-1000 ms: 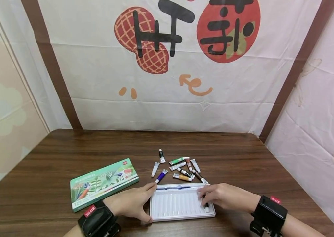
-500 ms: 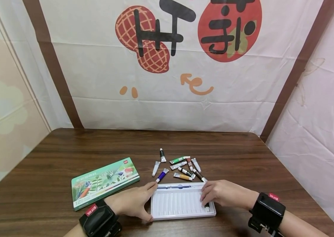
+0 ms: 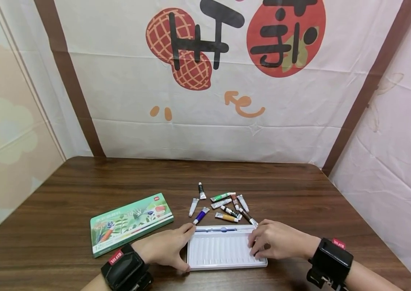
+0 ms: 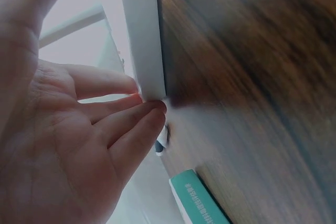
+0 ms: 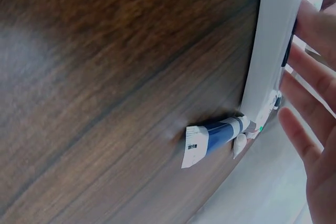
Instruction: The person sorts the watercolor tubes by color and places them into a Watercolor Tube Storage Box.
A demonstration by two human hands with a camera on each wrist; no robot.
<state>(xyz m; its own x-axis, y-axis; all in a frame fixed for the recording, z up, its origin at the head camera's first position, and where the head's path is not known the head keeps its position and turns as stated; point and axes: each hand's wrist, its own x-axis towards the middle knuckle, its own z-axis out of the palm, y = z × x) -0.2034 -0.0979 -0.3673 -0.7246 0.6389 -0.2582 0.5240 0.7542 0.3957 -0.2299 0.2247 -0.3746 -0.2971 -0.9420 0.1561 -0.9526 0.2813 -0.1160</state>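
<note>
A white plastic paint tray (image 3: 220,246) with ribbed slots lies before me, a thin blue paintbrush (image 3: 214,230) along its far side. My left hand (image 3: 169,246) holds its left end, thumb at the near corner and fingers at the far one. The left wrist view shows these fingertips against the tray's side wall (image 4: 143,30). My right hand (image 3: 276,240) is over the right end, fingertips down inside. Below those fingers, the right wrist view shows part of a dark paint tube (image 5: 286,53) at the tray's edge; in the head view the hand hides it.
Several paint tubes lie loosely just beyond the tray, including green (image 3: 221,197), purple (image 3: 201,215) and yellow-orange (image 3: 226,217) ones. A dark blue tube (image 5: 218,134) lies by the tray's far right corner. A green illustrated box (image 3: 130,224) lies to the left.
My right fingers have shifted slightly in the tray's right end and now cover the dark tube that showed below them before. My left hand has stayed on the tray.
</note>
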